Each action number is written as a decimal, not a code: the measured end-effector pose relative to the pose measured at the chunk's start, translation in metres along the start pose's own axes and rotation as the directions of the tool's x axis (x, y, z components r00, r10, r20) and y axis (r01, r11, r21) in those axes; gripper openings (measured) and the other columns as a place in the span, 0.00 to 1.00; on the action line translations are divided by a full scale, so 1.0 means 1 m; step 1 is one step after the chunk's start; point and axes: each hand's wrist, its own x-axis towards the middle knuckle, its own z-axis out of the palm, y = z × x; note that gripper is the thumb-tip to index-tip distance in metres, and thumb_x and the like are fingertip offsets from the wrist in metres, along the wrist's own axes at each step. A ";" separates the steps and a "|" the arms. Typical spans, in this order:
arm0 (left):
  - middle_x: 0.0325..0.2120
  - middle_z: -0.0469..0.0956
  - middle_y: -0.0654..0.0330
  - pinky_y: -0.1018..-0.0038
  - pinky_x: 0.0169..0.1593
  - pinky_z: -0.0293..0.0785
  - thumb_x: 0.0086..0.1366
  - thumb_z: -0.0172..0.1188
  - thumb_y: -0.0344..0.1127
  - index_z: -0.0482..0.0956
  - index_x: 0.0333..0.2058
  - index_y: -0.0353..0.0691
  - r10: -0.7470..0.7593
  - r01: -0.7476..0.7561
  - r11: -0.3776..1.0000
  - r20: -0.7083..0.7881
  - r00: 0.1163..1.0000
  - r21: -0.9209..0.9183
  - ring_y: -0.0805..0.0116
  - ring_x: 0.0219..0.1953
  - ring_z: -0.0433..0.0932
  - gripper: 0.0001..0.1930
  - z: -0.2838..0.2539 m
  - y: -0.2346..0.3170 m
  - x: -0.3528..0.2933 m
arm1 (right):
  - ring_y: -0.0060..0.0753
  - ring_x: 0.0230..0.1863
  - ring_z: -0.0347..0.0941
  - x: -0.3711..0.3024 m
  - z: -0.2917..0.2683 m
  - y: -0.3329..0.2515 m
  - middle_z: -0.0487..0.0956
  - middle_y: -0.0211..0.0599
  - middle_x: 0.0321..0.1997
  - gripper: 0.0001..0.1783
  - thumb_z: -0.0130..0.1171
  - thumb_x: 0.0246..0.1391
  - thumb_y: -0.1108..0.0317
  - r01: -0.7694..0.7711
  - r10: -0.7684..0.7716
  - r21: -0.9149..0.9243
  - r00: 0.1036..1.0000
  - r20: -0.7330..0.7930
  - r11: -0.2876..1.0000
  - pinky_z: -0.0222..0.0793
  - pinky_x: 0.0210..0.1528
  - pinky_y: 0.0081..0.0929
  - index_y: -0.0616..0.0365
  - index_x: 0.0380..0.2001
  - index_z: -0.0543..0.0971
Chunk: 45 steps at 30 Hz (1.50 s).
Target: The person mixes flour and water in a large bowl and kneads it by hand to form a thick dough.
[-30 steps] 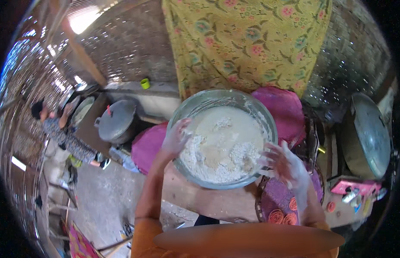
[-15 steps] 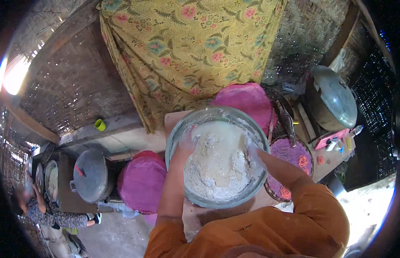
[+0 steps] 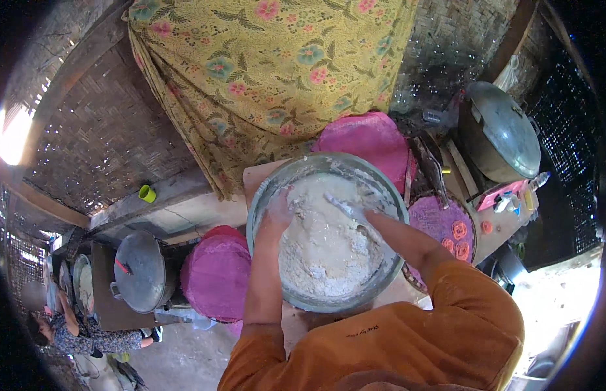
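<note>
A wide grey metal basin (image 3: pixel 320 305) holds a white, wet flour mixture (image 3: pixel 322 241), with liquid on its far part and crumbly lumps nearer. My left hand (image 3: pixel 279 207) is inside the basin at its left wall, coated in white; its fingers are blurred. Reaching in from the right, my right hand (image 3: pixel 347 207) touches the top of the mixture, its whitened fingers stretched toward the middle. Part of the right fingers blends into the mixture.
Pink cloth-covered rounds (image 3: pixel 218 277) flank the basin. A lidded pot (image 3: pixel 141 270) stands left, a larger one (image 3: pixel 508 133) at far right. A floral cloth (image 3: pixel 270 78) hangs behind; a green cup (image 3: pixel 146 193) sits on a ledge. Another person (image 3: pixel 88 332) works at far left.
My right hand has moved from the basin's right side leftward over the mixture. My left hand stays by the left wall. The wet surface looks more spread, and the view has shifted slightly.
</note>
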 end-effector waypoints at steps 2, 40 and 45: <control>0.38 0.64 0.48 0.70 0.46 0.58 0.48 0.49 0.33 0.61 0.41 0.36 0.005 -0.006 0.999 0.020 1.000 0.032 0.55 0.42 0.62 0.19 0.005 -0.004 0.002 | 0.40 0.49 0.54 -0.003 0.010 -0.007 0.57 0.41 0.49 0.23 0.35 0.48 0.59 0.056 -0.052 -0.072 0.997 0.064 0.996 0.50 0.50 0.39 0.58 0.47 0.55; 0.35 0.67 0.48 0.71 0.43 0.61 0.49 0.48 0.31 0.65 0.38 0.37 0.074 -0.074 0.997 -0.073 0.995 -0.001 0.55 0.40 0.65 0.15 0.005 -0.023 0.005 | 0.36 0.38 0.65 0.080 0.096 -0.059 0.68 0.45 0.38 0.31 0.51 0.34 0.50 0.334 -0.238 -0.218 0.897 0.373 0.917 0.61 0.41 0.29 0.60 0.41 0.64; 0.34 0.68 0.49 0.71 0.43 0.61 0.50 0.48 0.33 0.65 0.37 0.36 0.029 -0.027 0.998 0.025 0.999 -0.057 0.56 0.40 0.66 0.14 0.011 -0.034 -0.007 | 0.38 0.37 0.66 -0.015 0.073 -0.070 0.70 0.47 0.36 0.33 0.55 0.32 0.48 0.361 -0.118 -0.425 0.859 0.499 0.830 0.61 0.41 0.28 0.60 0.39 0.66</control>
